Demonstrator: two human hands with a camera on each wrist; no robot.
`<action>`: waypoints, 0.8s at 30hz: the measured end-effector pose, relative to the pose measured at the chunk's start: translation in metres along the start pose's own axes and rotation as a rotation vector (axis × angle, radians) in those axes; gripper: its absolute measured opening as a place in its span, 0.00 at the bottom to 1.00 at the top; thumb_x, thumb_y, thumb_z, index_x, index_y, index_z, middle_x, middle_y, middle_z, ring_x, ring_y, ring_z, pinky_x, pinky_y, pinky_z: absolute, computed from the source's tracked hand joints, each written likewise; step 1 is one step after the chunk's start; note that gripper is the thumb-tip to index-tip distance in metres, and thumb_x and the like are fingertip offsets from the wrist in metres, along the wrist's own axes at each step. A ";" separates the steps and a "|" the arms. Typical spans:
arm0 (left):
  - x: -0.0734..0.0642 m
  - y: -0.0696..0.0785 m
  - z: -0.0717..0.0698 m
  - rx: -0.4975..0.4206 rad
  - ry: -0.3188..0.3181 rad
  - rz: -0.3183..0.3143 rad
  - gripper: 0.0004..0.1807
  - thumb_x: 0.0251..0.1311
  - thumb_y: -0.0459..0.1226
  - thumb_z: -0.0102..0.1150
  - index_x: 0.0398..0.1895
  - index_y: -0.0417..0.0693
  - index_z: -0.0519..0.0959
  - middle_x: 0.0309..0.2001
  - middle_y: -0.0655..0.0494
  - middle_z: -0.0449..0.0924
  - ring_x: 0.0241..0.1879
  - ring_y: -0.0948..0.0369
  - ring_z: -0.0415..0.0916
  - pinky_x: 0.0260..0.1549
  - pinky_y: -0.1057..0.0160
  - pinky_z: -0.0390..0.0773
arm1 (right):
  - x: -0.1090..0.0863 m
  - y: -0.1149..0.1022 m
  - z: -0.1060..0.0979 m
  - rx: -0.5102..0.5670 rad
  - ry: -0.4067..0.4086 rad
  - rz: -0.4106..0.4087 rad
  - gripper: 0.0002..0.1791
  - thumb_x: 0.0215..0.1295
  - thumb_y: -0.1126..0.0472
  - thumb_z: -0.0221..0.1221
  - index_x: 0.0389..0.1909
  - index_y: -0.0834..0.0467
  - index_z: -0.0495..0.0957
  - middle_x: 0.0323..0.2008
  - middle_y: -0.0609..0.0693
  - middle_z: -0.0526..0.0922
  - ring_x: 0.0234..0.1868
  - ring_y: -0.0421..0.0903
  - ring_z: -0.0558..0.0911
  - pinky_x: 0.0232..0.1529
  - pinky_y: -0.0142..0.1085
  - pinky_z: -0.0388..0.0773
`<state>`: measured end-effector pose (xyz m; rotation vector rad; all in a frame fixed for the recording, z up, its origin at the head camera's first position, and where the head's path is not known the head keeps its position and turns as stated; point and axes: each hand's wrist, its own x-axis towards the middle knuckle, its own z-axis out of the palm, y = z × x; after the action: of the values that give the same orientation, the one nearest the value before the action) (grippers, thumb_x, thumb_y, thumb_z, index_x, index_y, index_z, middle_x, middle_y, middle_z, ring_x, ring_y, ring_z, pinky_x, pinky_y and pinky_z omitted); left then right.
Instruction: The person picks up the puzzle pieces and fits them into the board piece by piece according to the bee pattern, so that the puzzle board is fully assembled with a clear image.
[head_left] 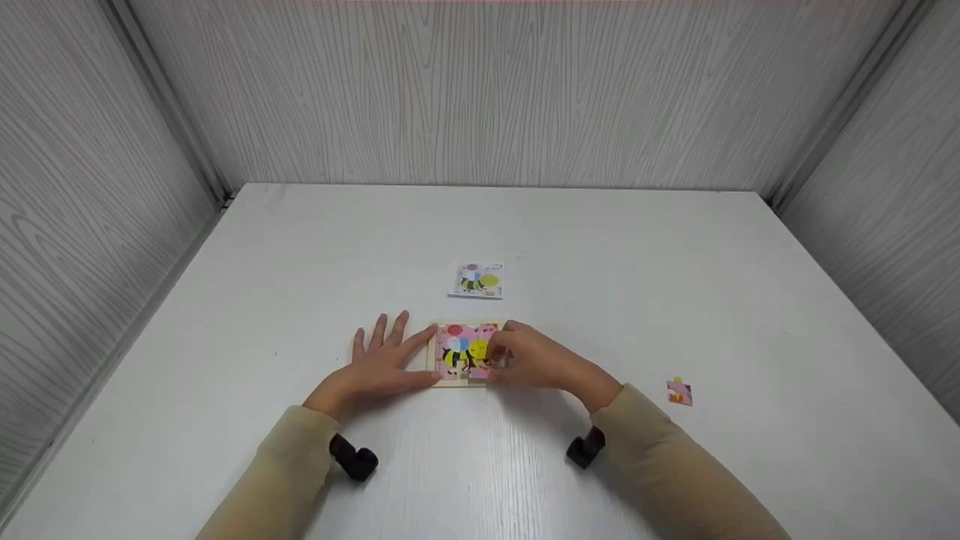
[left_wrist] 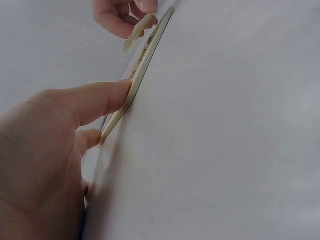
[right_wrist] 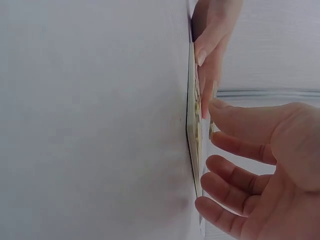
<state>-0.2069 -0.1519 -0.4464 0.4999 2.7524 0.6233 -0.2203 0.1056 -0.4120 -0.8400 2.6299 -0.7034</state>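
A small square jigsaw puzzle (head_left: 457,352) with a bee picture on pink lies in a pale wooden tray (head_left: 450,383) in the middle of the table. My left hand (head_left: 379,367) is spread at its left side, thumb and index finger touching the tray's near and far left corners. Over the right part of the puzzle, my right hand (head_left: 538,360) pinches a thin puzzle piece (right_wrist: 212,130) between thumb and index finger. In the right wrist view that piece is tilted up on edge, a little off the tray, and the other fingers curl loosely below.
Behind the tray lies a square card (head_left: 478,282) with the same bee picture. One loose pink puzzle piece (head_left: 679,392) is on the white table (head_left: 637,262) to the right. Grey wood-grain panels (head_left: 480,90) enclose the table at the back and sides.
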 end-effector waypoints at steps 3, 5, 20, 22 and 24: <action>0.000 -0.001 0.000 -0.015 0.000 0.006 0.44 0.55 0.65 0.47 0.73 0.63 0.50 0.73 0.44 0.28 0.69 0.43 0.18 0.58 0.37 0.21 | 0.003 -0.004 0.002 -0.025 0.001 -0.040 0.11 0.56 0.59 0.65 0.39 0.58 0.79 0.37 0.46 0.72 0.38 0.42 0.72 0.41 0.34 0.72; 0.001 -0.001 0.001 -0.013 -0.001 0.008 0.44 0.55 0.65 0.47 0.73 0.64 0.50 0.73 0.44 0.28 0.69 0.43 0.18 0.58 0.37 0.22 | 0.005 -0.007 0.003 -0.042 -0.003 -0.048 0.12 0.55 0.59 0.65 0.40 0.58 0.79 0.37 0.46 0.72 0.39 0.42 0.71 0.42 0.34 0.72; 0.000 0.000 0.002 0.004 0.002 0.001 0.44 0.55 0.66 0.47 0.73 0.63 0.50 0.73 0.43 0.29 0.69 0.42 0.19 0.58 0.36 0.22 | 0.013 -0.014 0.008 -0.110 -0.013 -0.017 0.13 0.55 0.57 0.66 0.39 0.57 0.80 0.36 0.46 0.72 0.38 0.43 0.71 0.42 0.34 0.72; 0.000 -0.001 0.002 0.002 0.002 0.000 0.44 0.55 0.66 0.47 0.73 0.63 0.50 0.73 0.44 0.28 0.69 0.42 0.19 0.58 0.36 0.22 | 0.014 -0.014 0.008 -0.110 -0.009 -0.015 0.13 0.55 0.56 0.66 0.40 0.57 0.80 0.36 0.46 0.72 0.38 0.43 0.71 0.42 0.34 0.72; 0.000 -0.001 0.002 0.000 0.002 0.000 0.44 0.54 0.66 0.47 0.73 0.64 0.50 0.73 0.44 0.28 0.69 0.42 0.19 0.58 0.36 0.22 | 0.014 -0.014 0.008 -0.114 -0.007 -0.011 0.13 0.55 0.56 0.66 0.40 0.57 0.80 0.36 0.46 0.72 0.38 0.43 0.71 0.42 0.34 0.72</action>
<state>-0.2065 -0.1515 -0.4485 0.4993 2.7544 0.6245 -0.2215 0.0847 -0.4131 -0.8872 2.6823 -0.5561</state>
